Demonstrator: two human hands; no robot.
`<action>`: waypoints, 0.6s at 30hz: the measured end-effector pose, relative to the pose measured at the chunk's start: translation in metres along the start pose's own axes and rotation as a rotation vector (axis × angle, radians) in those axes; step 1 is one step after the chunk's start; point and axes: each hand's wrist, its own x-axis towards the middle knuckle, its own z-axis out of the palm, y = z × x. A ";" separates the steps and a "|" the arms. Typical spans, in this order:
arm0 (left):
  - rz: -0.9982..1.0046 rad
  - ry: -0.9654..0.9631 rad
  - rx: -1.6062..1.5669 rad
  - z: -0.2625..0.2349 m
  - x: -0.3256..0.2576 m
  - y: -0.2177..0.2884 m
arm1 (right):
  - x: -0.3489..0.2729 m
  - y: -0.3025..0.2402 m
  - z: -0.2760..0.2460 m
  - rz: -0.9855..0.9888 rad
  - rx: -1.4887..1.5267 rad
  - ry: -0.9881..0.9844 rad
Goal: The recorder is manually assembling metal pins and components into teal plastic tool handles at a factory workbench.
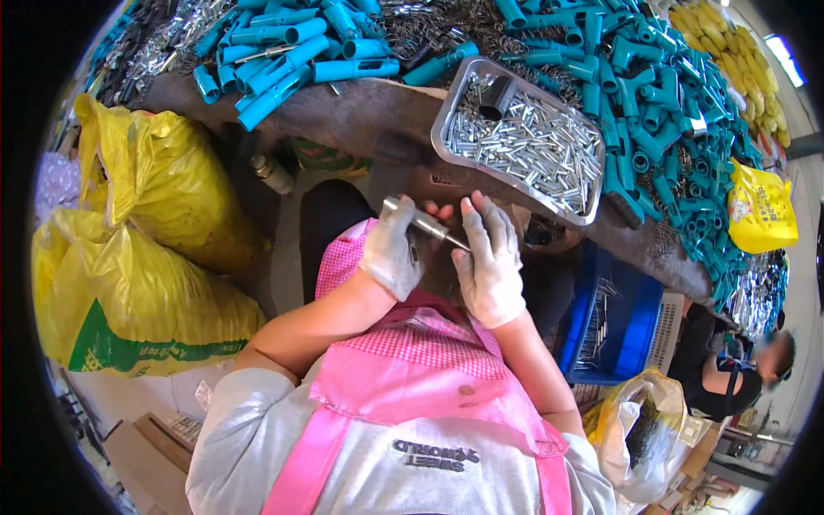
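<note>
Both my hands wear whitish work gloves with some fingertips bare. In front of the apron, my left hand (396, 253) is closed round a silver metal cylinder (427, 225) with a stepped collar and a thin shaft. The shaft points right and down, to my right hand (491, 270). There its tip is lost between the thumb and the long, nearly straight fingers, which close on that end. Just beyond the hands, a metal tray (515, 176) on the bench holds many small silver pins (536, 129) and a dark tubular piece (497, 98).
Teal plastic housings (661, 103) and springs (429, 34) are heaped along the bench. Full yellow sacks (154, 283) stand at the left. On the right are a blue crate (609, 318) with metal rods, an open bag (639, 429) and a seated person (730, 369). A yellow bag (762, 208) lies on the housings.
</note>
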 end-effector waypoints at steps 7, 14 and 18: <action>0.108 -0.024 0.137 0.009 0.043 0.037 | -0.020 0.010 0.053 0.131 0.623 0.060; -0.132 0.190 -0.117 -0.037 0.041 0.016 | -0.044 0.051 0.068 0.625 1.161 0.036; -0.419 0.382 -0.244 -0.102 0.039 -0.026 | -0.088 0.071 0.116 0.666 0.855 -0.347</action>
